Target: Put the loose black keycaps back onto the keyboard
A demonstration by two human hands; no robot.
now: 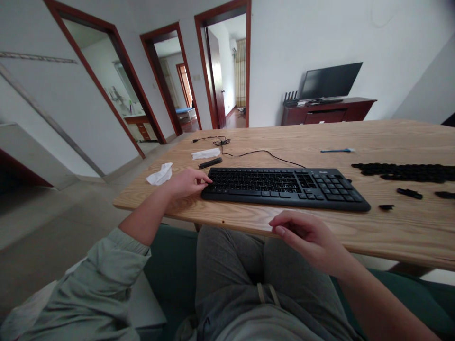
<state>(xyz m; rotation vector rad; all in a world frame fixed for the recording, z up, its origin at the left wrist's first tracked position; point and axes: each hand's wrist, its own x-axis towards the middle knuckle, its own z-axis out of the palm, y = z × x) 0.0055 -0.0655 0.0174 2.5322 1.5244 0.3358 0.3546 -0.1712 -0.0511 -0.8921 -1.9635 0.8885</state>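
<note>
Two hands, neither gripping: my left hand (186, 183) lies relaxed, fingertips on the keyboard (284, 189) at twelve o'clock; my right hand (305, 232) curls loosely, empty, above the table (398, 232) edge. Black pieces (401, 173) lie at two o'clock, a tissue (159, 174) at ten.

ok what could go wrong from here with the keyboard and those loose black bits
The keyboard sits close to the loose black pieces, so shifting it with the left hand might knock them out of place. The small piece lies nearer the table edge and could perhaps get swept off. The cable loops loosely behind the keyboard and might drag the tissue if pulled.
</note>
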